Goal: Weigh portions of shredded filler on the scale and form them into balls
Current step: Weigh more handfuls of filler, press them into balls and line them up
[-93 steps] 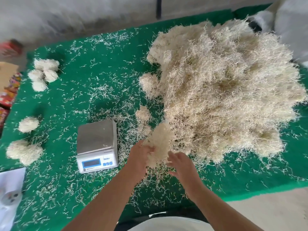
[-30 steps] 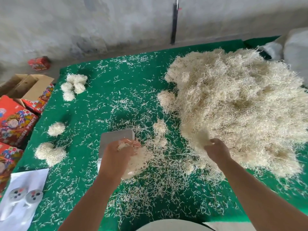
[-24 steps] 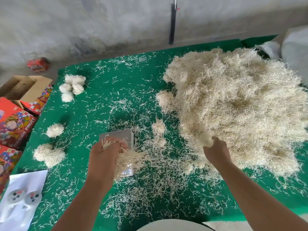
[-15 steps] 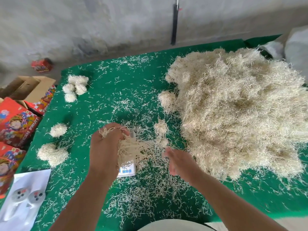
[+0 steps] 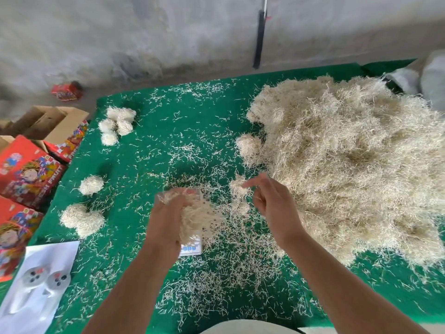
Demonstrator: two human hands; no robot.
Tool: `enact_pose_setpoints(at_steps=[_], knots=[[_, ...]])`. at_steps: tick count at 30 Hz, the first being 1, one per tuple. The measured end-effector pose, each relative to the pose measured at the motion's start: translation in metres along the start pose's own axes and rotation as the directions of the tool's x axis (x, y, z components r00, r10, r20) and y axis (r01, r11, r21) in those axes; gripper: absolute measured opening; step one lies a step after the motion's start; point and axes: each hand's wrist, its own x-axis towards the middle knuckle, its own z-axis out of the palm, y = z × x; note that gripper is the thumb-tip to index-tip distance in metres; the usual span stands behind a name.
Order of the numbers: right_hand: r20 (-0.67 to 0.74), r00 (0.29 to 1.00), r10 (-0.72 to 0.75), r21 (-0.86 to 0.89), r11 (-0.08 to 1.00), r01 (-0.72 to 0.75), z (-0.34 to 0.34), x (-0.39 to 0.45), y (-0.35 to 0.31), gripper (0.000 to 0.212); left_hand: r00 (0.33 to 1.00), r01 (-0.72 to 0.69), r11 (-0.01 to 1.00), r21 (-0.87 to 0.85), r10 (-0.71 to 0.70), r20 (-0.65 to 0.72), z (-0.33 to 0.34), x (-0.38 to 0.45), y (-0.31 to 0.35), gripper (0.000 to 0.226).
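Filler wad (image 5: 201,216) gripped by left hand (image 5: 166,220); right hand (image 5: 272,201) loosely curled.

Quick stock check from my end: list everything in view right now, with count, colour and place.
big filler pile: one, beige, table right
filler balls: about seven, cream, table left
scale: one, white, mostly hidden under the portion
portion: one, beige, over scale
table: one, green, strewn with shreds
boxes: several, red and cardboard, far left
sheet: one, white, bottom left
left hand: grips portion
right hand: beside pile, fingers loosely curled
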Motion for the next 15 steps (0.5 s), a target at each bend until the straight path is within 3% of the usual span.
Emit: enact_pose_setpoints(at_steps=[1, 3, 4, 6, 7, 9, 13, 15], knots=[[0.034, 0.997, -0.070, -0.041, 0.997, 0.072, 0.007, 0.003, -0.015, 0.041, 0.997, 0.068, 0.997, -0.041, -0.067, 0.037, 0.004, 0.001, -0.004, 0.022], [0.161, 0.974, -0.162, -0.411, 0.886, 0.215, 0.020, 0.006, -0.032, 0.033, 0.985, 0.129, 0.987, -0.091, -0.117, 0.125, 0.011, 0.000, -0.009, 0.018], [0.211, 0.971, -0.113, -0.599, 0.770, 0.220, 0.024, 0.008, -0.034, 0.035, 0.983, 0.107, 0.990, -0.090, -0.092, 0.157, 0.014, 0.001, -0.010, 0.015], [0.156, 0.985, 0.068, -0.810, 0.580, 0.088, 0.028, 0.006, -0.033, 0.045, 0.984, 0.062, 0.993, -0.105, -0.043, 0.173, 0.019, 0.001, -0.008, 0.033], [0.131, 0.989, 0.072, -0.800, 0.597, 0.062, 0.030, 0.002, -0.031, 0.049, 0.984, 0.054, 0.990, -0.130, -0.031, 0.175, 0.020, 0.002, -0.008, 0.045], [0.156, 0.986, -0.050, -0.637, 0.758, 0.139, 0.038, -0.009, -0.031, 0.052, 0.980, 0.096, 0.971, -0.217, -0.054, 0.193, 0.025, 0.000, -0.001, 0.054], [0.237, 0.961, -0.145, -0.328, 0.919, 0.219, 0.073, -0.030, -0.034, 0.050, 0.956, 0.143, 0.940, -0.309, -0.051, 0.289, 0.031, -0.002, -0.003, 0.027], [0.111, 0.985, -0.131, -0.155, 0.977, 0.148, 0.090, -0.035, -0.034, 0.045, 0.945, 0.154, 0.929, -0.337, -0.039, 0.324, 0.038, -0.006, -0.006, 0.020]])
